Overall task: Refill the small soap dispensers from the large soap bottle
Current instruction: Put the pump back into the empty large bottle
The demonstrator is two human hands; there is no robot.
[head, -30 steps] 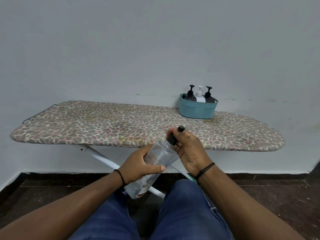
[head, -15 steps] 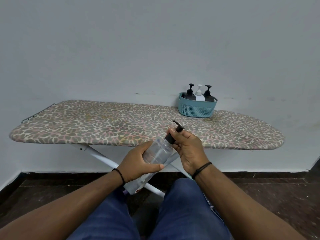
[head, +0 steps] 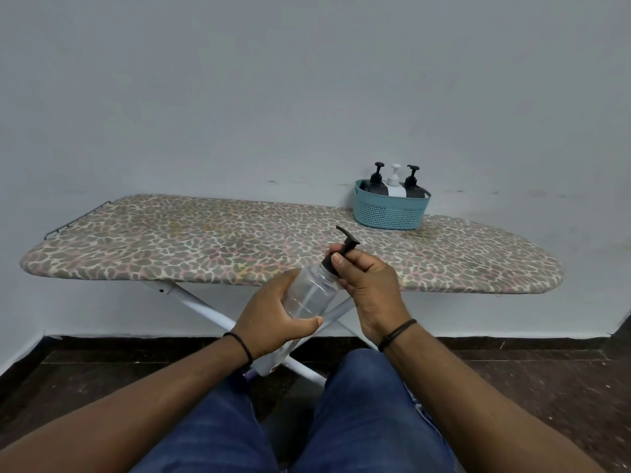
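A large clear soap bottle [head: 309, 295] is tilted in front of me, above my lap, its black pump top [head: 343, 251] pointing up and to the right. My left hand [head: 273, 322] grips the bottle's body. My right hand [head: 367, 285] holds the black pump collar with fingers and thumb curled round it. Three small dispensers, two black ones [head: 377, 180] [head: 412, 182] and a white one [head: 394, 184] between them, stand in a teal basket [head: 389, 213] at the back right of the ironing board.
The ironing board [head: 205, 247] with a spotted cover stretches across in front of me, on white crossed legs [head: 205, 307]. A pale wall rises behind it. My knees in blue jeans [head: 368, 411] are below the hands, over a dark floor.
The pump head has risen higher above my right hand's fingers and turned, its nozzle now pointing left. Both hands and the bottle shifted slightly upward.
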